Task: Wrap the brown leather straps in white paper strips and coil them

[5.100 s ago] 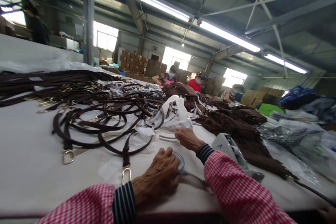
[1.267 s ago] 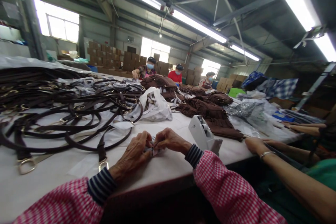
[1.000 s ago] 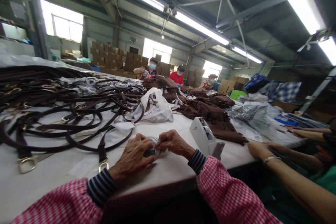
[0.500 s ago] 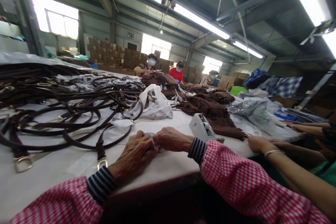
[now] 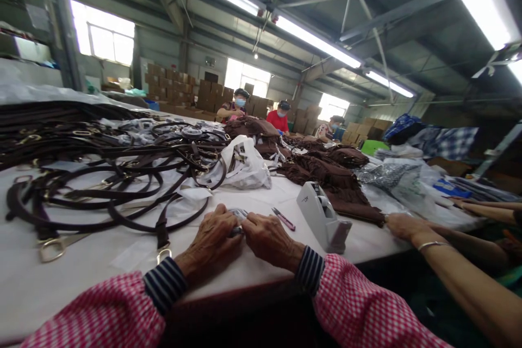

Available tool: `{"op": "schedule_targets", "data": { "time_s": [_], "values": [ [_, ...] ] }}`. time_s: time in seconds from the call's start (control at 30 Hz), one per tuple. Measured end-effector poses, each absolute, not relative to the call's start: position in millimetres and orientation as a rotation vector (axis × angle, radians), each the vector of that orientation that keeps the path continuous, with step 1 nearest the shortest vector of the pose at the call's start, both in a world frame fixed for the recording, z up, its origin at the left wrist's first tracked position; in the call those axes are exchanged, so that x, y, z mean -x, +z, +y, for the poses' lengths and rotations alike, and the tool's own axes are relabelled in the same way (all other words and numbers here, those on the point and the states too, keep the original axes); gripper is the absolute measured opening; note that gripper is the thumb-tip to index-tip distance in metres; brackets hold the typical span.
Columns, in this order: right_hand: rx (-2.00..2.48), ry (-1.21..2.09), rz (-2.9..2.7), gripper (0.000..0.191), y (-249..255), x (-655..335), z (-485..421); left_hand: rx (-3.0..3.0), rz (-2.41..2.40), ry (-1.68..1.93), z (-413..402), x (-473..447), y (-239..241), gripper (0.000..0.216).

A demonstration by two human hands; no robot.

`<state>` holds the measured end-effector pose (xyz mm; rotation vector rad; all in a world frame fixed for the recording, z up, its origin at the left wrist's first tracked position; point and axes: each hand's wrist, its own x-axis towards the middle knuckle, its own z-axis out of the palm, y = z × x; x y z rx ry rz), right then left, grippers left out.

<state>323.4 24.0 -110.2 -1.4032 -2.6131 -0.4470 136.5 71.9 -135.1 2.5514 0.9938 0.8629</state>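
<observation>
Close together at the table's front edge, my left hand and my right hand are both closed on a small grey plastic-wrapped bundle. Its contents and most of its shape are hidden by my fingers. Just beyond my right hand lies a slim pink-handled tool, perhaps thread snips. To the right of it stands a white tape dispenser. Dark brown straps with gold-coloured buckles lie looped to the left, one buckle near my left wrist.
Beyond my hands sits a white plastic bag. Brown fringed pieces are heaped behind the dispenser. A co-worker's hand with a bracelet touches their near corner. Several people work at the far side. White sheeting covers the table.
My right hand has turned and drawn in slightly, its fingers still at the bundle. The pink-handled tool now shows beyond it. The whole view has shifted a little.
</observation>
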Motion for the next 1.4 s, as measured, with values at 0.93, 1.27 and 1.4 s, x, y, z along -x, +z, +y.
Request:
{"op": "schedule_targets", "data": {
  "time_s": [0.93, 1.27, 1.4],
  "values": [
    [1.490, 0.011, -1.841, 0.042, -70.3, -395.4, -25.9, -1.937, 1.184, 0.897, 104.8, -116.2, -120.5, 0.042],
    [1.876, 0.457, -1.272, 0.031, -51.8, -542.0, -66.8, -2.087, 1.163, 0.918, 107.2, -128.7, -136.9, 0.037],
    [1.828, 0.578, -1.204, 0.033, -58.5, -534.6, -62.0, -2.114, 1.191, 0.900, 107.7, -128.5, -138.9, 0.036]
  ]
}}
